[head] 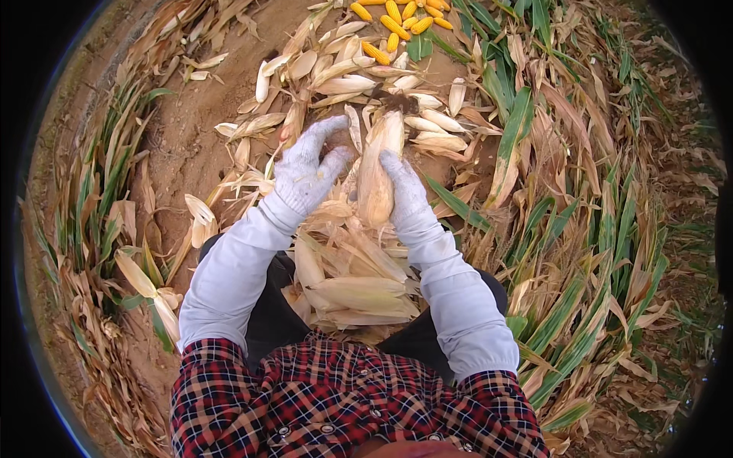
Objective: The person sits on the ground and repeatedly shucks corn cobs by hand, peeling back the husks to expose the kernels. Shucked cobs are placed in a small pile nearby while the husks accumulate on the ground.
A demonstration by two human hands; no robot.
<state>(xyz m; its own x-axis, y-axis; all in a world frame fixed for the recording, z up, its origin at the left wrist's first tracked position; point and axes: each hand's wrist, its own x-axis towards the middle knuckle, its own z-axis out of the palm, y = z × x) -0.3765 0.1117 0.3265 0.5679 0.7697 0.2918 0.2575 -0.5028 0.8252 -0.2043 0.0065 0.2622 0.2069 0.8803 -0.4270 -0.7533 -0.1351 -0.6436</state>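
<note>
An ear of corn in its dry, pale husk point(379, 172) stands out in front of me, gripped by my right hand point(404, 183) in a white knit glove. Dark silk point(401, 103) shows at its far end. My left hand point(309, 163), gloved the same way, is just left of the ear, with its thumb and fingers apart and nothing visible between them. Loose stripped husks point(355, 292) are heaped between my knees, below the ear.
Bare yellow corn cobs point(395, 26) lie on the soil at the far side. Unhusked ears point(346, 86) are piled before my hands. Cut corn stalks and leaves point(572, 240) cover the right side; more stalks point(94, 212) line the left. Brown soil point(177, 134) shows at left.
</note>
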